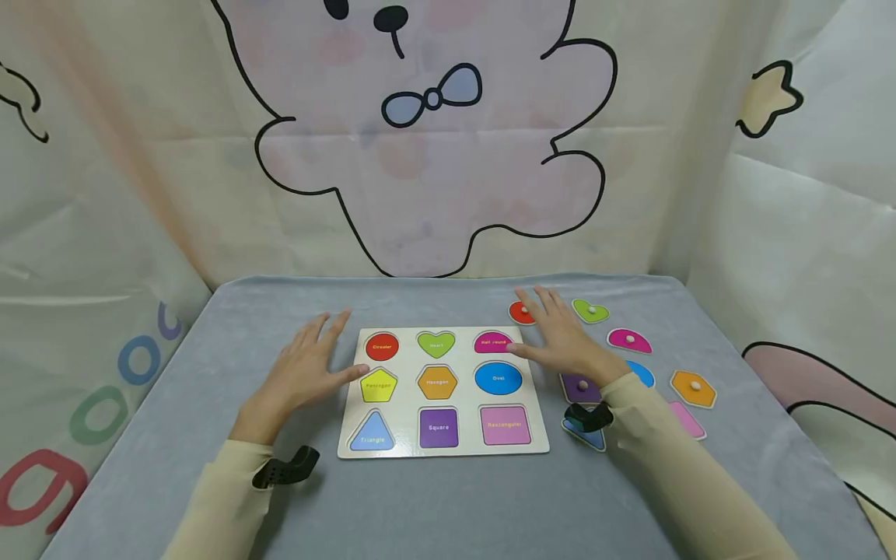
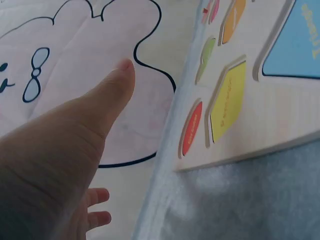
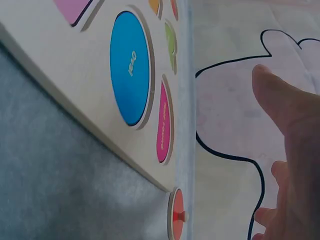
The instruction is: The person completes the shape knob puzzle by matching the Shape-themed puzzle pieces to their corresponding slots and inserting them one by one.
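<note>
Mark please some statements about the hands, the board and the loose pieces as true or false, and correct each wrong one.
1. The board shows nine coloured shapes. True.
2. The left hand grips a piece. False: its fingers are extended and it holds nothing.
3. The orange hexagon piece lies to the right of the board. True.
4. The green heart piece lies to the left of the board. False: it lies to the right.
5. The right hand holds no piece. True.
</note>
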{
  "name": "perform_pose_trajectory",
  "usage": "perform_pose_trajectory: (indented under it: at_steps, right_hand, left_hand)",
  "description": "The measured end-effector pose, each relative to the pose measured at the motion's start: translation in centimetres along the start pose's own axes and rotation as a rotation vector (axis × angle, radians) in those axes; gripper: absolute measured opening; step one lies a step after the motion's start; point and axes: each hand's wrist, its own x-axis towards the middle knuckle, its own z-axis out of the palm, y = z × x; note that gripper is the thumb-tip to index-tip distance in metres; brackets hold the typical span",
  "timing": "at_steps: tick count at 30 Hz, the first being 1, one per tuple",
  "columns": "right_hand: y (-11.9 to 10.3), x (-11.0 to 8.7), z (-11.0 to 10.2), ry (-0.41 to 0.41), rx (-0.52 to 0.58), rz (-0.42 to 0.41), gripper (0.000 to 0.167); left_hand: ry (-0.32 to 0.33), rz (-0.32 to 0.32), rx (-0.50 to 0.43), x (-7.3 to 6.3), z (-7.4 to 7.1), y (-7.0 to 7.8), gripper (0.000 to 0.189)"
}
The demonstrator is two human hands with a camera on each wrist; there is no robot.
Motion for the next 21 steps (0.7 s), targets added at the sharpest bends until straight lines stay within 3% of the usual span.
perform_pose_trajectory:
  at_steps: [7, 15, 21]
  right_hand:
    - [1.4, 0.7, 0.4, -0.023, 0.028, 0.012, 0.096]
    - [3.0, 1.7, 0.2, -0.014, 0.107, 0.059, 0.083]
    - [4.0, 2.4, 0.7, -0.033, 0.184, 0.104, 0.07]
  left_hand:
    - [-0.053, 0.048, -0.045, 0.4, 0.6, -1.1, 0.091]
    - [-0.215, 0.062, -0.107, 0.4, 1.0, -1.3, 0.097]
    - [-0.227, 0.095, -0.134, 0.1, 1.3, -1.8, 0.101]
